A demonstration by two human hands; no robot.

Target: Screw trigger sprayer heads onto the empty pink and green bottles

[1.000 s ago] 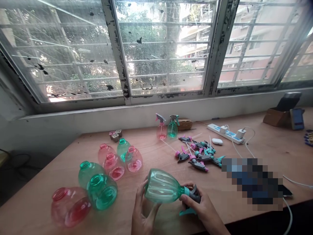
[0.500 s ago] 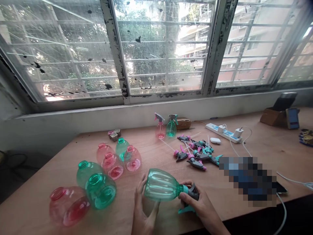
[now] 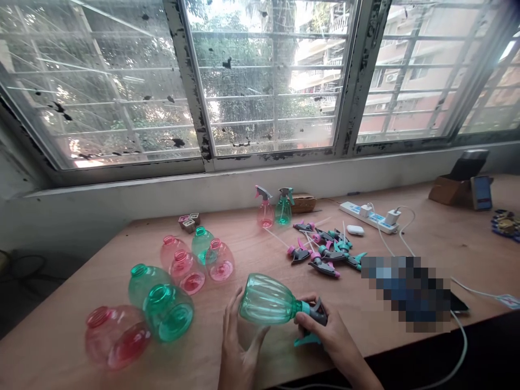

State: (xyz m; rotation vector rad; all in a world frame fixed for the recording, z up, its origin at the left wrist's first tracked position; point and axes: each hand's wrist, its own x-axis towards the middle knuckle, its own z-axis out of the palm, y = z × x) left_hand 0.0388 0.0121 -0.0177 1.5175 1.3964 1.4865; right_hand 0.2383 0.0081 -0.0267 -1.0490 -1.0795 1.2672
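Observation:
A green see-through spray bottle [image 3: 266, 300] lies on its side in the air above the near part of the table, its base pointing left. My left hand [image 3: 240, 338] cups the base end, fingers behind it and thumb below. Around the grey and teal spray head [image 3: 317, 313] at the neck, my right hand [image 3: 331, 330] is closed, and a teal trigger [image 3: 307, 339] points down beneath it. To the left stand several bottles without spray heads, among them a green one [image 3: 169, 314] and a pink one [image 3: 117, 336].
Loose spray heads [image 3: 325, 252] lie in a pile beyond my right hand. Two bottles with heads, one pink [image 3: 265, 211] and one green [image 3: 283, 211], stand near the wall. A power strip [image 3: 369, 218], a white earbud case [image 3: 355, 230] and a blurred-out dark object [image 3: 406, 295] are at the right.
The camera view has shifted slightly. The bottle's ribs lie at a slightly different slant, so it appears a little turned; both hands keep nearly the same places on it.

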